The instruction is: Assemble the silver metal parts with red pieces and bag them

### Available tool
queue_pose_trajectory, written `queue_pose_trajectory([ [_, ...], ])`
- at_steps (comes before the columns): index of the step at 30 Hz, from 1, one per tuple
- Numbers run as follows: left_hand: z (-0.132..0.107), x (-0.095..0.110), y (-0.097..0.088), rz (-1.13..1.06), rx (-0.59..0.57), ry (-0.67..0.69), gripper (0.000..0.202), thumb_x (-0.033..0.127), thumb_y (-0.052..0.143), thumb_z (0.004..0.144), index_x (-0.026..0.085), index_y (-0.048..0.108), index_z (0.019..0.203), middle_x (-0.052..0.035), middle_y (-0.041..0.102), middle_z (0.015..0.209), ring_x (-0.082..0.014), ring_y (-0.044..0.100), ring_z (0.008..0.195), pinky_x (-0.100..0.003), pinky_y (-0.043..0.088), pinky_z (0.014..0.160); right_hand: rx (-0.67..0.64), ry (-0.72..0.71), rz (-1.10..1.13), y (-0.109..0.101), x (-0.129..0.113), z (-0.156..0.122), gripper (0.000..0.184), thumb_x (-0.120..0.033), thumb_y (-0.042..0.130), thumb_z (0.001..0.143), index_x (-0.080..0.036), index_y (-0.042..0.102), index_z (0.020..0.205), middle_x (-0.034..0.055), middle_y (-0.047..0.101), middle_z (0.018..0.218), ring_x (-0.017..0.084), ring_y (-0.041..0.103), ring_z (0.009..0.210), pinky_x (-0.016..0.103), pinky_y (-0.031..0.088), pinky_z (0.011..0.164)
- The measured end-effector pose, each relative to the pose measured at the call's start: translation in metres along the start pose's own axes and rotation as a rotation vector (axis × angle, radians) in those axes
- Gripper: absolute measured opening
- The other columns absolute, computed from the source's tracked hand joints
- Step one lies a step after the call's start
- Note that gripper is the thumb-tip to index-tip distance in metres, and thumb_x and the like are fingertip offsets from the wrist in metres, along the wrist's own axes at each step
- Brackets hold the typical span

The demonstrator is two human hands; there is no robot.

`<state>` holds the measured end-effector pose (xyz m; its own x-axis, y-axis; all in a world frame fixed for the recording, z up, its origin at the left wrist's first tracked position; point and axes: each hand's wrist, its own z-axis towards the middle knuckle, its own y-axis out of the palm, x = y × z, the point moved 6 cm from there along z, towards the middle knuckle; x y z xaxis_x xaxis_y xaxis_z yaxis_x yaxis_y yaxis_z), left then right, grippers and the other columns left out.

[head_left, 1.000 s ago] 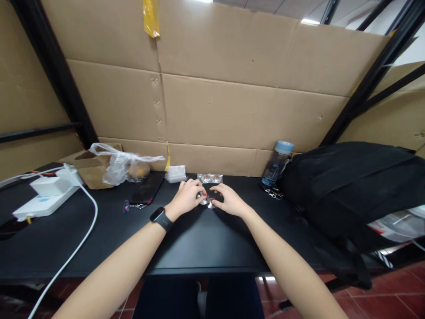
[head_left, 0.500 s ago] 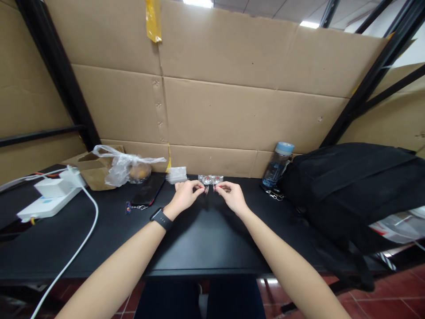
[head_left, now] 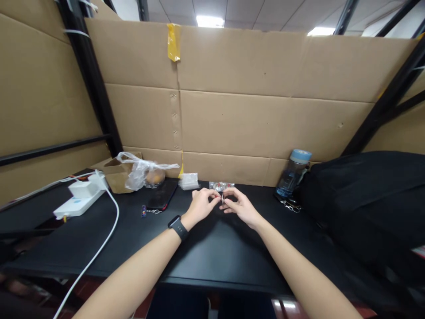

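Open room on the black table (head_left: 221, 261) lies near of the left hand (head_left: 203, 205) and right hand (head_left: 241, 207), with the bottle (head_left: 291, 176) and backpack (head_left: 368, 212) blocking right, cardboard wall (head_left: 239, 128) far, power strip (head_left: 79, 205) left.

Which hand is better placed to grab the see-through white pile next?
Probably the left hand. The flat, whitish see-through pile lies just beyond it, to the left; the right hand would reach across. Both hands are at a small, thin, shiny piece.
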<state>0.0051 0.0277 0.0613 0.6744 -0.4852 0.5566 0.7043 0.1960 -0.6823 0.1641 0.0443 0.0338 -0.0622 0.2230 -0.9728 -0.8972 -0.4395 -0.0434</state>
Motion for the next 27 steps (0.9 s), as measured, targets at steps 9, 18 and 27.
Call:
queue_pose_trajectory([
  [9, 0.0, 0.0, 0.005, -0.066, -0.023, 0.041, 0.017, 0.033, 0.059, 0.092, 0.026, 0.074, 0.091, -0.0002, 0.076, 0.094, -0.0207, 0.066, 0.094, -0.035, 0.043, 0.09, 0.01, -0.016, -0.112, -0.003, -0.004, -0.002, 0.063, -0.035, 0.083, 0.069, -0.023, 0.064, 0.129, 0.0102, 0.067, 0.122, 0.022, 0.074, 0.085, 0.039, 0.059, 0.082],
  [18, 0.02, -0.056, -0.046, 0.306, 0.144, -0.016, 0.03, 0.034, 0.047, 0.097, 0.028, 0.065, 0.12, -0.0082, 0.068, 0.121, -0.0294, 0.05, 0.118, -0.045, 0.035, 0.097, 0.081, -0.05, -0.245, -0.015, -0.001, 0.002, 0.062, -0.031, 0.084, 0.066, -0.02, 0.067, 0.124, 0.0096, 0.07, 0.112, 0.017, 0.069, 0.076, 0.036, 0.058, 0.078],
  [27, 0.026, -0.15, -0.067, 0.556, 0.046, -0.352, 0.028, 0.031, 0.046, 0.094, 0.027, 0.067, 0.113, -0.0099, 0.068, 0.117, -0.034, 0.047, 0.113, -0.048, 0.032, 0.091, 0.07, -0.144, -0.337, -0.021, -0.006, 0.004, 0.057, -0.033, 0.083, 0.067, -0.022, 0.069, 0.122, 0.0096, 0.068, 0.113, 0.018, 0.067, 0.086, 0.038, 0.056, 0.084],
])
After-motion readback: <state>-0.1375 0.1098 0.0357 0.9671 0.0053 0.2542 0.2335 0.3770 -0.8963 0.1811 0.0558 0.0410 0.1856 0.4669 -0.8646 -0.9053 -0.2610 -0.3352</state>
